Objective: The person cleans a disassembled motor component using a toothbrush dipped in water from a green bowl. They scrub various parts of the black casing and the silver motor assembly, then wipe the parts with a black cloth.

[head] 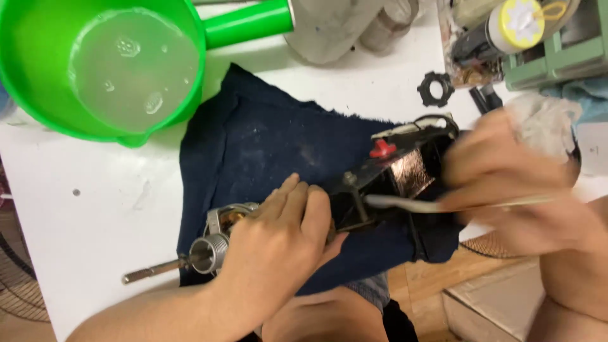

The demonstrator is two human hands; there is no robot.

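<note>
Nearest the lens, the left hand lies palm down over a small electric fan motor, its fingers curled around the metal front end and pinning it to a dark blue cloth. From under that hand a threaded metal collar and a thin steel shaft stick out to the left, past the edge of the cloth and over the white table.

Behind the fingers the motor's black rear housing runs up and to the right, with a shiny dark panel on its side and a small red knob on top. White wires curl over its far end.

On the right, the right hand is blurred; it is closed around a slim pale tool, whose tip touches the black housing just beside the left fingertips. What kind of tool it is cannot be told.

At the top left of the table a green plastic dipper holds clear water, its handle pointing right. A black toothed ring lies on the table well apart from the motor, near a pale green crate and a bottle with a yellow cap. A crumpled whitish rag sits just behind the right hand.
</note>
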